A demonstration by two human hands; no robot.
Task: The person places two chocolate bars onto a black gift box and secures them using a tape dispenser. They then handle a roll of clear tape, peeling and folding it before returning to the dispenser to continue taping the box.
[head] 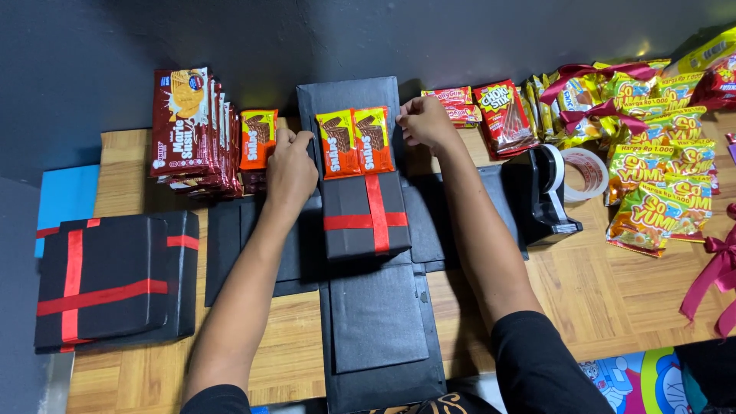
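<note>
At the left we see a closed black box with red ribbon (107, 284); at the right, a tape dispenser (550, 192) and yellow snack bags (659, 192).

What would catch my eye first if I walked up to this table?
Probably the two hands, the left hand and right hand, pressing at either side of two orange wafer packets lying on an unfolded black box panel at the table's middle. Just below sits a small black box crossed with red ribbon. To the right lies a bright heap of yellow snack bags tied with dark red bows.
</note>
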